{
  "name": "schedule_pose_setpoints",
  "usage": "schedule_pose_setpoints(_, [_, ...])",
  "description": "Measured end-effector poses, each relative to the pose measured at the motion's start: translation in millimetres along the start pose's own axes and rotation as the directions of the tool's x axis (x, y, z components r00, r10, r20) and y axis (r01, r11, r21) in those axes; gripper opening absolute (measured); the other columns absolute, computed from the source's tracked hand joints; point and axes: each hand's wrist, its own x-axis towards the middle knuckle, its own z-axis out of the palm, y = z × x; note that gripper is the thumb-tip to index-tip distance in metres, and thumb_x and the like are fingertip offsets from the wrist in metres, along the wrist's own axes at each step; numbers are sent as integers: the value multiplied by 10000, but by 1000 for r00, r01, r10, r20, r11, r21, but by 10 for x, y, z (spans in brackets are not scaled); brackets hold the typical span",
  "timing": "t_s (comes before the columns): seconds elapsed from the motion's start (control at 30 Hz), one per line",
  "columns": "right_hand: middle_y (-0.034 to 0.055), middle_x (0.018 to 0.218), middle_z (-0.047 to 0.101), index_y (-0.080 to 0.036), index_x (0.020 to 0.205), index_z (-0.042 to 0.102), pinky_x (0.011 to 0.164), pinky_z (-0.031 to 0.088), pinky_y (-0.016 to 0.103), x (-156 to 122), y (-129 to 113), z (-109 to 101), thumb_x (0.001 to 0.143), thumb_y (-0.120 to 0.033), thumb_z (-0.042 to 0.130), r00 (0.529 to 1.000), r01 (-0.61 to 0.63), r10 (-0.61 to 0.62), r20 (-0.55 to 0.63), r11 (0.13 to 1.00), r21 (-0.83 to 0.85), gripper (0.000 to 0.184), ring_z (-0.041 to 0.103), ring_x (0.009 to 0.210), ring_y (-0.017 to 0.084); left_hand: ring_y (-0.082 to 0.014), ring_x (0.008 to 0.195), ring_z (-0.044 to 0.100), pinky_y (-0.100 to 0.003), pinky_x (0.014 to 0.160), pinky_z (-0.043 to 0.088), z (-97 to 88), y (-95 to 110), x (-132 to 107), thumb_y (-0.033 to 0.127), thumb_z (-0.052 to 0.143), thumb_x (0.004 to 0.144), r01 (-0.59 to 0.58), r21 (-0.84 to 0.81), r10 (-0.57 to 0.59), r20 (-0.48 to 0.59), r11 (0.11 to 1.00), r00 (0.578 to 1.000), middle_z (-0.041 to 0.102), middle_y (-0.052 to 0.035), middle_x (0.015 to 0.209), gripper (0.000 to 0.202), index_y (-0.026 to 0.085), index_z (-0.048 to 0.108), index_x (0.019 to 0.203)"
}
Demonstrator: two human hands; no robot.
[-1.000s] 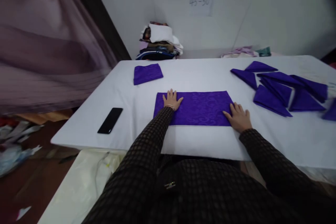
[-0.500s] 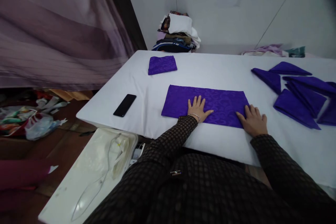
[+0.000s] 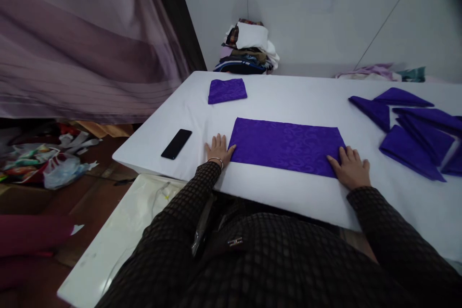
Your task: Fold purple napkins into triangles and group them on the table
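In front of me a purple patterned cloth (image 3: 285, 147), folded into a long rectangle, lies flat on the white-covered table (image 3: 260, 183). My left hand (image 3: 219, 150) rests flat at its left end, fingers spread, with the thumb touching the near left corner. At the opposite end, my right hand (image 3: 351, 167) lies with fingers apart, its thumb on the near right corner. Neither hand grips the cloth. A smaller folded purple cloth (image 3: 227, 91) sits farther back on the left.
A black phone (image 3: 176, 144) lies left of my left hand. Several purple cloths folded into triangles (image 3: 411, 151) overlap on the right. Piled clothes (image 3: 249, 50) stand beyond the table's far edge. Below the left edge are a white plastic lid or surface (image 3: 119, 231) and bags (image 3: 61, 171).
My left hand has slid left from the middle of the cloth to its left end. My right hand stays at the right end. The view has shifted slightly.
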Motion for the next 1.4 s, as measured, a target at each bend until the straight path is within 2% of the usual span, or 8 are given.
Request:
schedule_pose_setpoints(0.13, [182, 1508, 253, -113, 1450, 284, 1021, 240, 605, 12, -14, 13, 920, -564, 125, 1000, -7, 7, 11, 1000, 7, 714, 215, 1364, 341, -299, 1427, 95, -585, 1111, 110, -82, 240, -38, 675, 146, 859, -29, -25, 27, -55, 999, 998, 100, -100, 1565, 802, 174, 166, 1486])
schedule_pose_setpoints(0.33, [171, 1515, 246, -138, 1467, 251, 1028, 237, 599, 29, 26, 88, 929, -531, 150, 1000, -6, 6, 16, 1000, -21, 674, 201, 1377, 330, -285, 1430, 85, -563, 1126, 77, 8, 797, -178, 672, 158, 862, -303, -45, 298, -80, 952, 951, 128, -59, 1564, 768, 211, 229, 1473])
schedule_pose_setpoints(0.5, [181, 1506, 266, -159, 1455, 285, 1020, 232, 617, 40, -30, -45, 931, -533, 181, 999, -19, 20, 34, 999, -29, 653, 212, 1376, 343, -289, 1428, 97, -570, 1125, 80, 125, 837, -167, 683, 155, 856, -322, -53, 319, -57, 945, 946, 162, -59, 1557, 782, 205, 253, 1467])
schedule_pose_setpoints(0.7, [148, 1537, 197, -144, 1453, 302, 1091, 112, 563, 95, -1045, -332, 915, -609, 198, 967, 254, -250, -55, 962, 96, 719, 136, 1410, 300, -285, 1428, 101, -570, 1123, 94, 124, 813, -146, 680, 152, 858, -316, -27, 313, -67, 948, 947, 169, -57, 1556, 778, 207, 256, 1466])
schedule_pose_setpoints(0.9, [132, 1536, 203, -153, 1456, 302, 1109, 83, 529, 73, -1982, -192, 903, -630, 235, 866, 482, -500, 20, 844, 235, 734, 138, 1414, 274, -265, 1428, 119, -561, 1125, 109, 124, 813, -140, 649, 169, 874, -308, -1, 308, -59, 951, 950, 182, -49, 1552, 739, 213, 260, 1464])
schedule_pose_setpoints(1.0, [115, 1539, 207, -166, 1455, 308, 1114, 77, 515, 76, -1787, -87, 894, -653, 229, 873, 470, -487, 18, 852, 229, 747, 131, 1415, 270, -270, 1427, 122, -561, 1124, 119, 121, 808, -134, 655, 180, 871, -306, 10, 307, -60, 952, 950, 185, -55, 1552, 746, 210, 257, 1465])
schedule_pose_setpoints(1.27, [123, 1539, 212, -181, 1457, 301, 1089, 158, 535, -8, -193, -5, 921, -598, 213, 995, 98, -99, 18, 995, 36, 685, 162, 1404, 296, -273, 1430, 100, -565, 1125, 102, 94, 792, -113, 643, 204, 877, -302, 10, 303, -29, 953, 953, 156, -52, 1556, 737, 206, 244, 1469])
schedule_pose_setpoints(1.4, [131, 1531, 234, -180, 1451, 312, 1079, 192, 535, -42, 71, 15, 927, -579, 201, 997, 76, -75, 17, 997, -12, 669, 186, 1397, 301, -296, 1427, 105, -581, 1116, 110, -47, 888, -153, 659, 228, 864, -257, -22, 257, 23, 966, 966, 166, -93, 1551, 774, 177, 242, 1469])
